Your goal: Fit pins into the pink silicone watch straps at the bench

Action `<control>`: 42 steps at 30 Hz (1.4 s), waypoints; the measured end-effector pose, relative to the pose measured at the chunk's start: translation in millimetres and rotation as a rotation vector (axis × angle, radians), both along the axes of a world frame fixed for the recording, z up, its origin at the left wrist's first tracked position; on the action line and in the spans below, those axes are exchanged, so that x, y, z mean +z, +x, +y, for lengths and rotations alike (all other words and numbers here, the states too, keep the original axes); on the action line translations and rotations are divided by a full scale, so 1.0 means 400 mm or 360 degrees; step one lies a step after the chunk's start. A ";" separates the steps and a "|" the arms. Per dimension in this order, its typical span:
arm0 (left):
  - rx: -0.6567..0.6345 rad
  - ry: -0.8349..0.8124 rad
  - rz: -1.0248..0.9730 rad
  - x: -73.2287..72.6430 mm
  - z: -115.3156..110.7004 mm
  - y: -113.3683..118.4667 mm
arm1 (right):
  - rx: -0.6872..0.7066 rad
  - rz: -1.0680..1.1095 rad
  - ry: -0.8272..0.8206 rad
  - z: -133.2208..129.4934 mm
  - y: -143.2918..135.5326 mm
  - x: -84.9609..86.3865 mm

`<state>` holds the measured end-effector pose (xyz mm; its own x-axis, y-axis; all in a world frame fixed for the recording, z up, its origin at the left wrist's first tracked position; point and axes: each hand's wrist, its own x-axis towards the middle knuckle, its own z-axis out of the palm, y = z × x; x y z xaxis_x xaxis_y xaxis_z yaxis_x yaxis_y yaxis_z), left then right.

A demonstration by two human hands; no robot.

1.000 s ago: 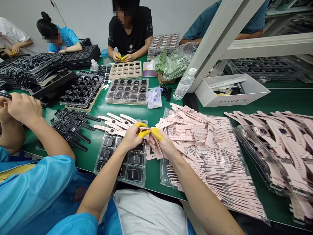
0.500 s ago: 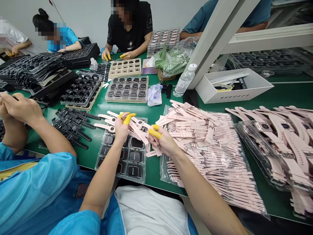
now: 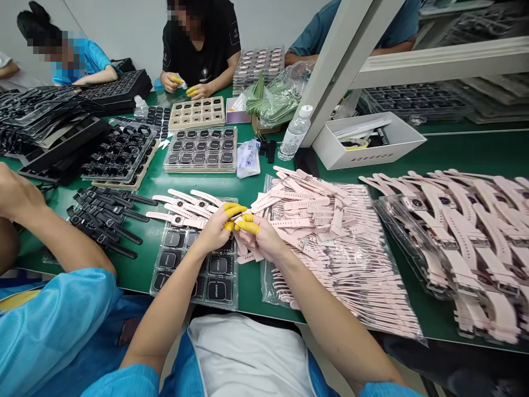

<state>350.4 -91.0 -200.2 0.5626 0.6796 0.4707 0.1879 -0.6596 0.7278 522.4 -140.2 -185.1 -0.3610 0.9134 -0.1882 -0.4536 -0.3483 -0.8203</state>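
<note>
Green worktop [image 3: 248, 193] fills my view, packed with trays and bags, and other people sit across it. I see my left hand [image 3: 215, 229] and my right hand [image 3: 258, 240] meet just over the near edge of a clear tray of black watch faces [image 3: 198, 264]. Both wear yellow finger covers [image 3: 235, 210]. My left fingers are pressed together on a small watch piece [image 3: 236, 218], too hidden for me to name better. My right fingers pinch a pink strap [image 3: 248, 256], whose long way runs from the fingers down toward me. The piece sits right between both hands, touching both, so neither is nearer. A bag of pink straps [image 3: 343, 248] lies just right of my right hand. Finished pink watches [image 3: 182, 209] lie just left of my left hand.
</note>
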 end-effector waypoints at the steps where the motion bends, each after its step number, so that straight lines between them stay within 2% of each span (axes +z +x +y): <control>1: 0.0010 0.0005 0.0000 -0.001 0.000 0.001 | -0.0015 0.0016 -0.0006 0.001 -0.001 0.001; 8: 0.0163 -0.0094 -0.0063 0.011 -0.007 0.009 | -0.0178 0.0007 -0.0062 0.007 0.003 0.007; 15: 0.0062 -0.0087 0.0057 0.010 -0.009 0.009 | 0.0011 -0.0042 0.0011 0.003 0.006 0.013; 22: 0.0128 -0.0118 0.0057 0.003 -0.009 0.021 | -0.0076 0.0021 -0.0023 0.005 0.007 0.006; 29: -0.0013 -0.0149 0.0050 -0.014 0.005 0.018 | -0.0139 0.0059 -0.0075 0.008 0.016 -0.007; 32: 0.0014 -0.0164 0.0052 -0.013 0.005 0.017 | -0.0152 0.0005 -0.0078 0.007 0.018 -0.009; 37: 0.0031 -0.0051 0.0260 -0.005 -0.003 0.019 | -0.0171 -0.0094 -0.0094 0.006 0.015 -0.014; 42: 0.0026 -0.0067 0.0337 -0.004 -0.004 0.017 | -0.0198 -0.0165 -0.0109 0.007 0.017 -0.022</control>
<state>357.3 -92.8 -201.9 0.6349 0.7059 0.3142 0.3499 -0.6252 0.6976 529.1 -137.5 -194.1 -0.2216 0.9334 -0.2821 -0.4109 -0.3518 -0.8411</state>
